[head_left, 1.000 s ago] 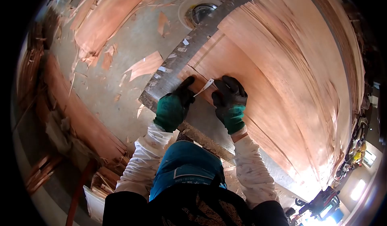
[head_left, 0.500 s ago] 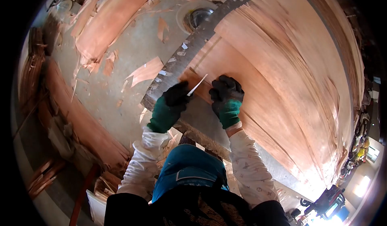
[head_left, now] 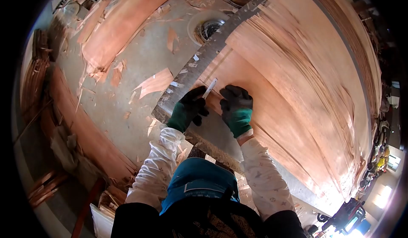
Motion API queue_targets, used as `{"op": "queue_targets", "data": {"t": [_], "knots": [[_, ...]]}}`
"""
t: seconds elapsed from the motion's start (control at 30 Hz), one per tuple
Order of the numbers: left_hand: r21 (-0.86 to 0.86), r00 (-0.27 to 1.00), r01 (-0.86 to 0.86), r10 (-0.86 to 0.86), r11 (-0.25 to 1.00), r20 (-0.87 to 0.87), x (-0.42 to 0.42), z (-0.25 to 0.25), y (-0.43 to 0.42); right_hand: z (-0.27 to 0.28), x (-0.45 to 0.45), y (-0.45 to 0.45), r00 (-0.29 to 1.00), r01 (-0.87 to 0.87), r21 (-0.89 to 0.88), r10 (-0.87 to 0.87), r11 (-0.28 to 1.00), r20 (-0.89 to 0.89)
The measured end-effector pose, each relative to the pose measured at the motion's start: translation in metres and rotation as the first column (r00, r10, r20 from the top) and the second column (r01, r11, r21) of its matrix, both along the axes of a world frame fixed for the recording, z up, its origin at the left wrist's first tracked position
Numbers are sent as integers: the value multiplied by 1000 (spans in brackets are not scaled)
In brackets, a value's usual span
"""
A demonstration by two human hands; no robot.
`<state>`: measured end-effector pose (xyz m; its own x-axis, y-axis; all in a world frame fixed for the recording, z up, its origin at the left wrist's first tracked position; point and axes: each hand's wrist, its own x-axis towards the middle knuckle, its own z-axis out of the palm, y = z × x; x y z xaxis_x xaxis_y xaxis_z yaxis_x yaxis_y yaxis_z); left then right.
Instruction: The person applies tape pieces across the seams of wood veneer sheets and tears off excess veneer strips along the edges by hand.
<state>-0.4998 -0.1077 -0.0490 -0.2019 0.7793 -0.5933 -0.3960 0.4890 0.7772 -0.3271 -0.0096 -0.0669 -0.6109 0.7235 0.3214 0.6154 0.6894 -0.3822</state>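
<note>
head: white strip (head_left: 211,86) in left hand (head_left: 189,108)

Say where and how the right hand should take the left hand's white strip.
Take the strip by its free end, probably best from the right, where the right hand is: the strip is slim and slants out of the left hand, which covers the other end.

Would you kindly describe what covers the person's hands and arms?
The left hand and right hand wear matching gloves, black towards the fingers and green towards the wrist. The white sleeves are wrinkled, with a small scattered print.
</note>
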Motion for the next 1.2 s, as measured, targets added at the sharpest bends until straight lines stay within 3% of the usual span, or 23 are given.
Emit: {"op": "queue_targets", "data": {"t": [0.2,0.3,0.53,0.63,0.73,0.77,0.8,0.83,0.87,0.9,0.93,0.97,1.0,1.03,1.07,1.1,1.17,1.2], "knots": [[-13,997,71,-71,997,-17,-4,4,2,25,-21,5,977,-136,19,131,991,169],[-9,989,117,-118,993,-87,-7,6,4,25,-26,3,954,-112,-7,110,994,280],[-73,976,164,-172,984,-134,-9,4,9,17,-24,0,964,-190,116,163,975,208],[-29,989,104,-107,994,-100,-6,1,8,-9,-26,-10,965,-234,329,176,915,196],[17,995,79,-77,997,-57,0,15,0,-21,-35,-19,980,-147,289,98,946,176],[192,970,175,-135,966,-203,-5,-10,-14,-22,-33,-22,975,-130,169,95,977,199],[154,812,409,-283,899,-510,-31,-20,-22,-27,-34,-28,986,-63,203,29,977,164],[21,488,591,-337,806,-805,-57,-31,-30,-20,-25,-28,937,-201,288,98,936,334],[-107,151,664,-273,740,-950,-82,-42,-37,-31,-31,-33,956,-143,242,70,960,284],[-59,369,532,-294,845,-882,-116,-41,-45,-26,-28,-36,929,-158,285,44,945,368],[-37,781,183,-168,982,-601,-150,-31,-46,-31,-35,-39,940,-115,230,31,966,340],[-101,862,-29,-27,994,-506,-172,-10,-45,-36,-44,-36,954,-75,184,17,980,298],[-148,860,-106,16,983,-510,-174,17,-42,-35,-49,-34,923,-91,169,20,981,385],[-183,763,-33,-93,982,-639,-150,50,-45,-28,-48,-34,885,-116,145,36,983,464],[-176,746,44,-149,983,-649,-126,68,-43,-15,-31,-32,912,-100,88,56,991,407],[-262,827,21,-164,965,-538,-132,54,-58,3,-20,-36,936,-101,28,85,995,342],[-183,865,76,-156,980,-478,-87,52,-90,57,19,-35,969,-181,-101,195,978,154],[-114,895,104,-143,988,-423,-71,38,-110,38,41,-48,987,-66,229,97,971,-127]]}}
